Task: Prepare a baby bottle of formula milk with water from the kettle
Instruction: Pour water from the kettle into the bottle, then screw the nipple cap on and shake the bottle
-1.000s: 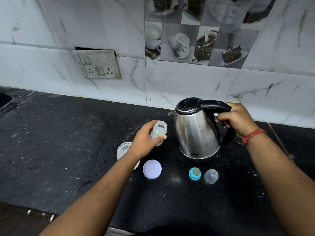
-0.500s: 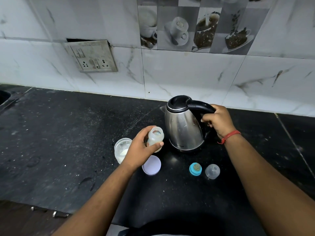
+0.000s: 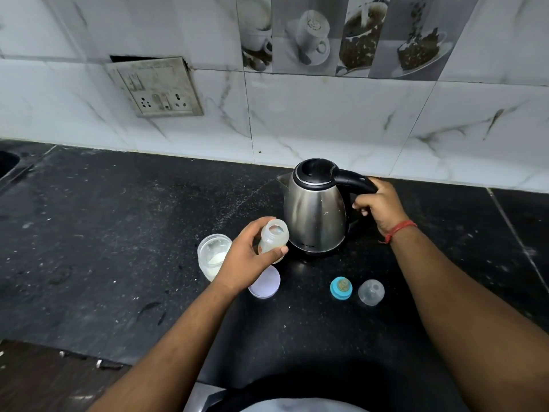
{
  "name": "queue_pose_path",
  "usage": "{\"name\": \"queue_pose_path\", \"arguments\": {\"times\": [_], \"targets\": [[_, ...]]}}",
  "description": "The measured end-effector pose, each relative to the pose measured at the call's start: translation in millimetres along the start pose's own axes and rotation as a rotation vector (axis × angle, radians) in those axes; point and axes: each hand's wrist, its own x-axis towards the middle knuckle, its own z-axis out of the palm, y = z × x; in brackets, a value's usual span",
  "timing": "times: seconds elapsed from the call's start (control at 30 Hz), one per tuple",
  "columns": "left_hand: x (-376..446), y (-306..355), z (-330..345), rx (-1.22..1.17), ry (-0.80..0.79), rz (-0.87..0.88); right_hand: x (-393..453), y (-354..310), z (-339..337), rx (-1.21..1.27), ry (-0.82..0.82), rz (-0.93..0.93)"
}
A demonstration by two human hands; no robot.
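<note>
A steel kettle with a black lid and handle stands on the black counter, spout pointing left. My right hand grips its handle. My left hand holds a small open baby bottle upright, just left of the kettle's base. An open jar of white formula powder stands left of that hand. The jar's pale lilac lid lies flat below the hand. A teal bottle ring with its teat and a clear dome cap lie in front of the kettle.
A tiled wall with a socket plate runs behind the counter. A sink edge shows at the far left. The counter's front edge drops to a wooden floor at the lower left.
The kettle, lifted and near the bottle a second ago, now rests on the counter farther back. My left hand keeps the bottle upright. The camera view has shifted downward.
</note>
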Motion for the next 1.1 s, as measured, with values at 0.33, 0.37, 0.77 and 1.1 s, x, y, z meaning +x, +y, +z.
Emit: {"name": "queue_pose_path", "arguments": {"times": [0.33,0.37,0.77,1.1], "targets": [[-8,6,7,-0.008,-0.026,0.01,0,16,-24,-0.113,-0.023,0.05],[-9,6,8,-0.005,-0.031,0.012,1,17,-25,-0.116,-0.024,0.052],[-22,8,25,-0.033,-0.093,0.013,-17,44,-43,-0.279,0.069,0.135],[-43,2,39,0.049,-0.146,-0.023,-105,53,-25,-0.746,0.155,-0.113]]}}
